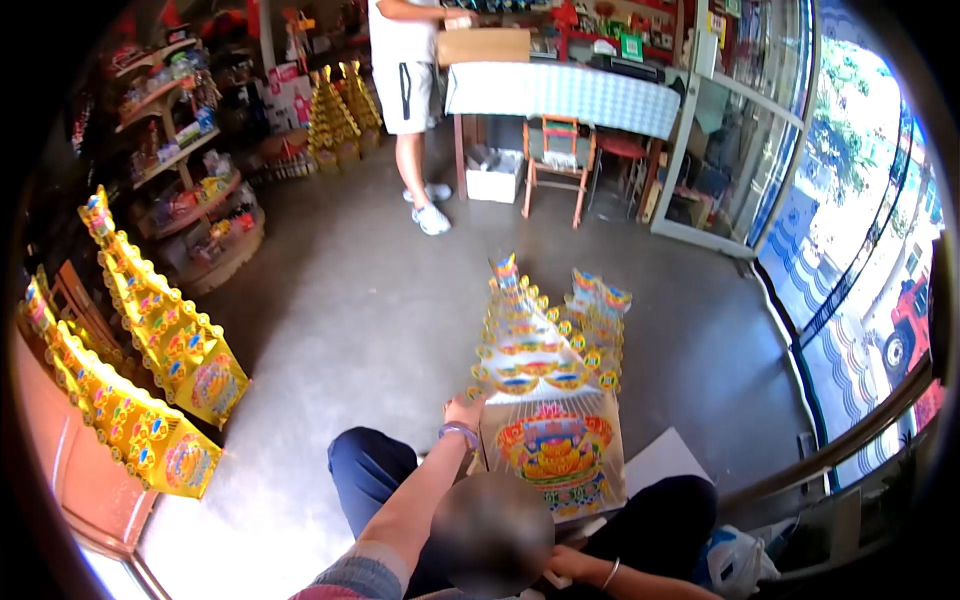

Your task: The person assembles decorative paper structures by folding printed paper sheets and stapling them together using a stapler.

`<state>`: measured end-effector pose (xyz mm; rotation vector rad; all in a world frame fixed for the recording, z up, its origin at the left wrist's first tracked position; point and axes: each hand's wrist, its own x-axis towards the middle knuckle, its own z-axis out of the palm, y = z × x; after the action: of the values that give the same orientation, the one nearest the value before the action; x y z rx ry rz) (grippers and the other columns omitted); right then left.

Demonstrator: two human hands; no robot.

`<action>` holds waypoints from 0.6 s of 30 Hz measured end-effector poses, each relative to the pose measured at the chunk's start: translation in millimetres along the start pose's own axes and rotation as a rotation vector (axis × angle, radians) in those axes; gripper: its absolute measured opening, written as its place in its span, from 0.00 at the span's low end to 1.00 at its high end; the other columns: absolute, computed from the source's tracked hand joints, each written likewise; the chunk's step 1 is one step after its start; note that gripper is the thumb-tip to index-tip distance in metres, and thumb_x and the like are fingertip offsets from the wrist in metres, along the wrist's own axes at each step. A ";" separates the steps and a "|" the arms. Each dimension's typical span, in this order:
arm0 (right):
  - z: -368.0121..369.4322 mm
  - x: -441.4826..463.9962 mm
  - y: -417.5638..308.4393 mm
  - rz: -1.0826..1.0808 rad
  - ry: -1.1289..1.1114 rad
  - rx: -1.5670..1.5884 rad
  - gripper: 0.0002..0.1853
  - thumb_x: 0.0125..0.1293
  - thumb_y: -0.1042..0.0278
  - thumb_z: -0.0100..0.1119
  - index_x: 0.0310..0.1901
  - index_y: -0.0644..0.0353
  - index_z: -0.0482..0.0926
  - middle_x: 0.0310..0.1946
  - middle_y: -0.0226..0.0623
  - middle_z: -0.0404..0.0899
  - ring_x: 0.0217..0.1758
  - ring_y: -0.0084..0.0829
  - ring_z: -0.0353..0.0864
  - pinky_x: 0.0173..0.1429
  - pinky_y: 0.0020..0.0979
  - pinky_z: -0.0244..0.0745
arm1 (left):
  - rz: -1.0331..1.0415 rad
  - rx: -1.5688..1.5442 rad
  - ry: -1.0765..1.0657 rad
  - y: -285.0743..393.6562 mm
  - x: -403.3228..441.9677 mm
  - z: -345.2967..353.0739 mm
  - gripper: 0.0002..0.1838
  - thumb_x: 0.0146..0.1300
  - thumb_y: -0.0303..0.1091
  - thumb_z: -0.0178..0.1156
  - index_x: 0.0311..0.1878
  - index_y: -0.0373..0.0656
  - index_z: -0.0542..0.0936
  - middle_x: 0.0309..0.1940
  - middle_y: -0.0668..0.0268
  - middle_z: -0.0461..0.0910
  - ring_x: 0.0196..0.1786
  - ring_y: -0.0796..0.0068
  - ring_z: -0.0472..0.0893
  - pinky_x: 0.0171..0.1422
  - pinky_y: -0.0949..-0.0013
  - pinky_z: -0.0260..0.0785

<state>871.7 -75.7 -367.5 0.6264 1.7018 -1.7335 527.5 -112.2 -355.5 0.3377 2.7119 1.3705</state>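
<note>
A tiered gold and silver paper tower point(555, 445) with a colourful printed front panel stands between two dark-trousered knees. My left hand point(465, 410), with a purple bracelet at the wrist, is closed on the tower's left edge, around mid-height. Low at its base, my right hand point(572, 562) has curled fingers around something small and pale that I cannot make out. A silver bangle circles the right wrist. A round blurred patch hides the area between the forearms.
Two gold towers point(180, 345) point(125, 410) stand at left beside shelves point(180, 155). A person point(405, 90) stands by a cloth-covered table point(570, 98) with a folding chair point(558, 160). A glass door point(735, 150) is at right; a plastic bag point(738, 562) lies lower right.
</note>
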 end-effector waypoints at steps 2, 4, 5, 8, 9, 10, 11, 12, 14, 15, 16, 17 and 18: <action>0.1 -16.0 -12.1 -0.011 0.035 0.033 0.18 0.57 0.59 0.55 0.41 0.67 0.76 0.33 0.32 0.78 0.32 0.22 0.74 0.36 0.23 0.69 | -0.270 -0.125 -0.249 -1.9 15.6 -1.7 0.21 0.53 0.47 0.56 0.42 0.38 0.77 0.36 0.51 0.78 0.38 0.58 0.78 0.43 0.63 0.67; 15.6 -49.5 -55.4 -0.030 -0.034 0.270 0.13 0.58 0.60 0.55 0.27 0.63 0.75 0.16 0.32 0.73 0.16 0.24 0.71 0.18 0.25 0.65 | -0.397 -0.333 -0.323 -3.8 15.1 2.2 0.23 0.53 0.48 0.55 0.42 0.36 0.76 0.36 0.52 0.78 0.38 0.59 0.78 0.43 0.63 0.66; 16.0 -49.1 -53.7 -0.032 -0.028 0.264 0.13 0.58 0.61 0.55 0.26 0.63 0.74 0.15 0.32 0.72 0.15 0.24 0.70 0.18 0.25 0.64 | -0.462 -0.433 -0.359 -5.9 14.8 4.4 0.24 0.53 0.48 0.55 0.42 0.35 0.76 0.36 0.52 0.78 0.38 0.59 0.78 0.43 0.63 0.66; 13.2 -47.4 -55.5 -0.063 -0.014 0.241 0.13 0.58 0.61 0.56 0.25 0.62 0.74 0.15 0.31 0.71 0.15 0.23 0.70 0.18 0.25 0.64 | -0.316 -0.332 -0.314 -25.2 25.6 24.9 0.23 0.54 0.47 0.53 0.42 0.34 0.76 0.35 0.52 0.78 0.38 0.58 0.77 0.43 0.62 0.65; 13.7 -46.8 -53.4 -0.061 -0.016 0.243 0.13 0.57 0.60 0.56 0.25 0.62 0.74 0.15 0.31 0.71 0.15 0.23 0.70 0.18 0.25 0.64 | -0.312 -0.310 -0.309 -29.4 28.3 30.1 0.23 0.54 0.47 0.53 0.42 0.34 0.76 0.35 0.52 0.78 0.38 0.57 0.77 0.43 0.62 0.65; 14.5 -47.0 -52.0 -0.060 -0.016 0.245 0.13 0.57 0.60 0.56 0.25 0.62 0.74 0.15 0.31 0.71 0.15 0.23 0.69 0.18 0.25 0.64 | -0.308 -0.290 -0.304 -33.3 31.2 35.2 0.23 0.54 0.47 0.52 0.42 0.34 0.75 0.35 0.52 0.78 0.38 0.57 0.77 0.43 0.62 0.65; 14.9 -47.7 -52.8 -0.060 -0.021 0.244 0.13 0.57 0.60 0.56 0.25 0.62 0.74 0.15 0.31 0.72 0.15 0.23 0.69 0.19 0.25 0.64 | -0.300 -0.270 -0.298 -36.5 35.6 39.5 0.23 0.55 0.46 0.52 0.42 0.34 0.75 0.35 0.52 0.78 0.38 0.57 0.77 0.43 0.61 0.65; 14.5 -49.2 -54.7 -0.062 -0.025 0.242 0.13 0.57 0.60 0.56 0.26 0.62 0.74 0.16 0.31 0.72 0.16 0.23 0.70 0.19 0.25 0.64 | -0.309 -0.273 -0.297 -38.5 38.1 42.5 0.22 0.55 0.46 0.51 0.42 0.34 0.75 0.36 0.51 0.78 0.38 0.57 0.77 0.43 0.61 0.65; 14.1 -53.6 -59.3 -0.074 0.001 0.210 0.13 0.57 0.59 0.56 0.27 0.63 0.75 0.17 0.30 0.72 0.17 0.22 0.69 0.21 0.25 0.64 | -0.325 -0.279 -0.294 -42.8 41.6 49.0 0.22 0.55 0.46 0.50 0.42 0.34 0.75 0.36 0.51 0.78 0.39 0.56 0.77 0.44 0.61 0.65; 15.4 -57.1 -62.3 -0.084 0.030 0.180 0.13 0.57 0.59 0.56 0.27 0.63 0.75 0.17 0.30 0.72 0.18 0.22 0.69 0.21 0.25 0.64 | -0.343 -0.301 -0.300 -53.3 48.1 59.0 0.23 0.56 0.47 0.50 0.42 0.34 0.75 0.36 0.51 0.78 0.39 0.56 0.77 0.44 0.61 0.65; 15.8 -58.8 -64.4 -0.094 0.059 0.149 0.14 0.57 0.59 0.56 0.28 0.63 0.76 0.17 0.29 0.72 0.18 0.21 0.69 0.22 0.25 0.64 | -0.360 -0.324 -0.306 -70.2 58.5 73.3 0.24 0.56 0.48 0.49 0.42 0.34 0.75 0.36 0.51 0.78 0.39 0.56 0.77 0.44 0.61 0.65; 15.6 -59.1 -65.0 -0.084 0.058 0.140 0.14 0.57 0.59 0.57 0.28 0.64 0.76 0.18 0.29 0.72 0.19 0.21 0.69 0.23 0.25 0.64 | -0.379 -0.346 -0.312 -79.0 63.8 80.8 0.24 0.56 0.49 0.48 0.43 0.34 0.75 0.36 0.51 0.77 0.39 0.56 0.77 0.44 0.61 0.65; 15.8 -59.4 -65.2 -0.073 0.057 0.132 0.14 0.57 0.58 0.57 0.29 0.64 0.76 0.18 0.29 0.72 0.20 0.21 0.69 0.23 0.24 0.64 | -0.384 -0.355 -0.307 -75.3 62.2 79.0 0.25 0.57 0.50 0.47 0.43 0.34 0.75 0.36 0.50 0.77 0.40 0.55 0.76 0.45 0.60 0.65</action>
<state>867.7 -87.0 -278.7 0.6869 1.6772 -1.9080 468.8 -78.9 -461.6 -0.0052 2.0986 1.4970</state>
